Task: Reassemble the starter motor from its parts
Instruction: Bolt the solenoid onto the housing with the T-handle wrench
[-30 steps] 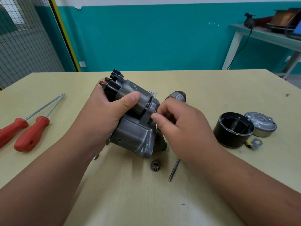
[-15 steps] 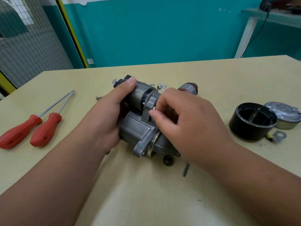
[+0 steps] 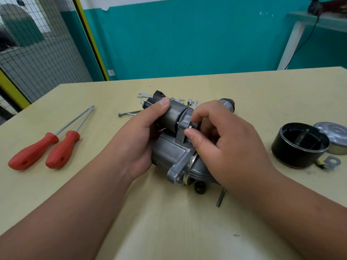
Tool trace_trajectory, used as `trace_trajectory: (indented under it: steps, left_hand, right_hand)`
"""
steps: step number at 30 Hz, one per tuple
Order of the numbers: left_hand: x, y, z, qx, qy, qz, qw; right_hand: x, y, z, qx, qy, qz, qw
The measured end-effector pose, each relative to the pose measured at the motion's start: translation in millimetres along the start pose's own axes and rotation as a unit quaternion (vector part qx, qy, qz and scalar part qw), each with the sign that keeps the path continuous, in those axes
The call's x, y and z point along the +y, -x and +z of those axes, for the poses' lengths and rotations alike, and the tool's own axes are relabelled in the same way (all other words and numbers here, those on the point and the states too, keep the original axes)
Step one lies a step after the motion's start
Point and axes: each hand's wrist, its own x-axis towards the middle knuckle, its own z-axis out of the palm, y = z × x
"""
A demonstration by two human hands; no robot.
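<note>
The left hand (image 3: 139, 139) grips the solenoid (image 3: 171, 116) atop the grey starter housing (image 3: 169, 152), thumb across its barrel. The right hand (image 3: 227, 147) pinches a small fastener (image 3: 189, 126) at the solenoid's flange. On the tabletop (image 3: 169, 231) lie two red screwdrivers (image 3: 62, 149) at left, a black field case (image 3: 298, 149) and silver end cap (image 3: 333, 132) at right, and a small gear (image 3: 200, 189) just beside the housing's near edge.

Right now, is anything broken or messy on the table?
Nothing looks broken or spilled. The starter motor is only half built, so loose parts lie around it: a small gear and a pin in front, a black casing and silver cap to the right. Left hand grips it; right hand pinches its fastener.
</note>
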Motion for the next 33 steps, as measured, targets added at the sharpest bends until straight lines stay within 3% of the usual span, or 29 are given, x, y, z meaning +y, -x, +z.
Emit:
trace_trajectory:
  steps: [16, 21, 33]
  left_hand:
    - [-16.8, -3.2, 6.6, -0.008, -0.124, 0.113, 0.986]
    - [-23.6, -7.2, 7.5, 0.009, -0.155, 0.136, 0.979]
    - [-37.1, -15.4, 9.9, 0.038, -0.136, 0.156, 0.978]
  right_hand:
    - [22.7, -0.1, -6.2, 0.008, -0.143, 0.058, 0.988]
    - [25.8, 1.1, -7.9, -0.009, -0.142, 0.066, 0.988]
    - [24.7, -6.0, -16.5, -0.031, -0.202, 0.083, 0.975]
